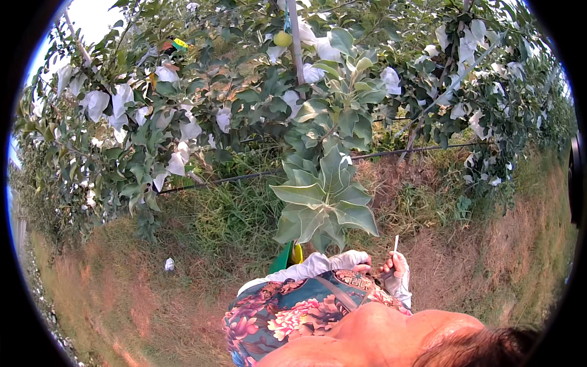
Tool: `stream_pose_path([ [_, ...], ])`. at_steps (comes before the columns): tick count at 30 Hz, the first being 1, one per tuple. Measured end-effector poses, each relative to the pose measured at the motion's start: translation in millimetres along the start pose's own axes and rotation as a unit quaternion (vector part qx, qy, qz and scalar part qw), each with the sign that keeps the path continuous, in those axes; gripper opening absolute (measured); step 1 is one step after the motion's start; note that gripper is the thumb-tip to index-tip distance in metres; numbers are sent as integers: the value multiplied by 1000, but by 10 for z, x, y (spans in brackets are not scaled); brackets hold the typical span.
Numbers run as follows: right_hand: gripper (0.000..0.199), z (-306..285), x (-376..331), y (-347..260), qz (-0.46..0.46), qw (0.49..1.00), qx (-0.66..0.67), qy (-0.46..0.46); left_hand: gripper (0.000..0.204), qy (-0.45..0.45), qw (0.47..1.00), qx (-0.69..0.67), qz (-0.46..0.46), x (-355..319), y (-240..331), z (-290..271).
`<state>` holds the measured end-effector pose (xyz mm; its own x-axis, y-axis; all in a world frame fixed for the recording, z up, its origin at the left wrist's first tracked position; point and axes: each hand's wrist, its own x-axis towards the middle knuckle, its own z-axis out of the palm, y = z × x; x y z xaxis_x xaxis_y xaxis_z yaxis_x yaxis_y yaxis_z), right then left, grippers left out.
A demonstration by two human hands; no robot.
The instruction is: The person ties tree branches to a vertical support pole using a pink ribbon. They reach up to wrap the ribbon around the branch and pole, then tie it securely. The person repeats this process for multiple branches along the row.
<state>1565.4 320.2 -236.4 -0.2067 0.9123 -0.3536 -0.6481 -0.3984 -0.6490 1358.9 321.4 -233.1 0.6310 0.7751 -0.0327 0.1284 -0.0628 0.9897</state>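
Note:
My right hand (pixel 396 267) is raised in front of my chest, pinching a thin white stick (pixel 396 243) that points upward. Close beside it on the left, my left hand (pixel 362 263) has its fingers curled in. Whatever those fingers hold, if anything, is hidden. Pale sleeves cover both my forearms. Just beyond the hands, a leafy shoot (pixel 327 208) with broad green leaves reaches toward me. Behind my left forearm, a green object (pixel 282 259) and a yellow one (pixel 297 253) show in part; I cannot tell what they are.
Apple trees stand ahead, hung with many white bags (pixel 95 105). A bare green apple (pixel 282 39) is near a pole (pixel 296 43). A dark hose (pixel 244 177) runs low across the row. One white bag (pixel 169 264) lies on the dry grass at left.

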Motion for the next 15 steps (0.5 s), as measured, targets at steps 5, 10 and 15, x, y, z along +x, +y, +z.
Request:
stream_pose_path([
  [5, 15, -108, 684, -569, 13, 998, -65, -15, 11, 49, 998, 32, -14, 617, 37, -263],
  [10, 15, -268, 1251, -865, 12, 1000, -28, 3, 13, 83, 991, 101, 1, 938, 286, -375],
  [15, 21, -392, 1679, -1061, 68, 995, -68, -10, 10, 226, 962, 147, -35, 1142, 23, -501],
])
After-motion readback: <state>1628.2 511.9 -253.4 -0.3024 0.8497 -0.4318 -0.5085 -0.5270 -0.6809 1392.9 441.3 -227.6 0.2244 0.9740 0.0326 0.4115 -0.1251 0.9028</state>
